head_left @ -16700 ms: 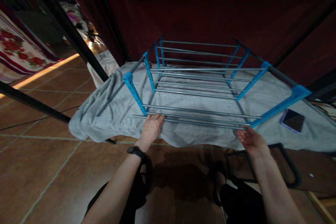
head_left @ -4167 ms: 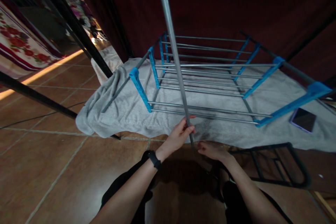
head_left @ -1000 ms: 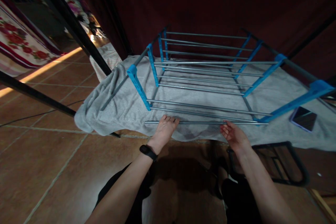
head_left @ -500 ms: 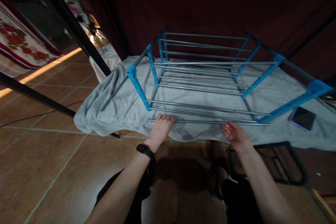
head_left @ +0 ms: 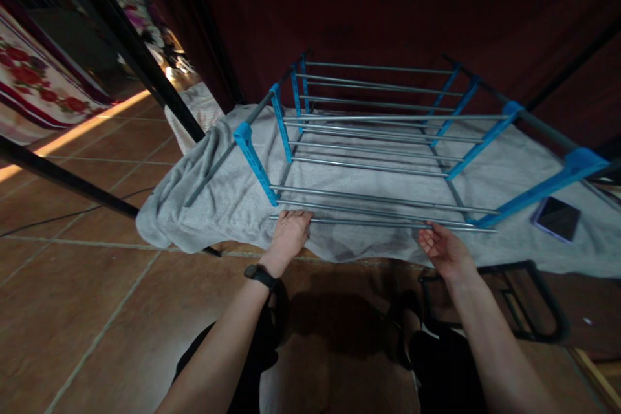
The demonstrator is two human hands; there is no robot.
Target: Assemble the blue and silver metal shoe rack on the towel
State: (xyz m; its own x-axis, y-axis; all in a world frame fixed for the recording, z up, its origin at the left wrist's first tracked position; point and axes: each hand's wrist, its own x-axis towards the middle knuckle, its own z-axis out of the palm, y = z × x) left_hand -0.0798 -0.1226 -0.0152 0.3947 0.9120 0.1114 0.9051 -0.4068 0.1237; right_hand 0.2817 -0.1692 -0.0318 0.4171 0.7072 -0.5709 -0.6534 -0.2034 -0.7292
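Head view | left hand [head_left: 290,233] is curling fingers over metal rod [head_left: 369,222] | right hand [head_left: 444,250] is touching it palm-up, fingers loosely open | it is lying along near edge of blue rack [head_left: 253,160], above grey towel [head_left: 218,202].

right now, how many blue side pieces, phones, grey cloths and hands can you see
blue side pieces: 8
phone: 1
grey cloth: 1
left hand, right hand: 2
total: 12

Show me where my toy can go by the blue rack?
Bare tiled floor left of the left hand; gray towel left of the rack. Crowded: around the steel rod, right hand and phone.
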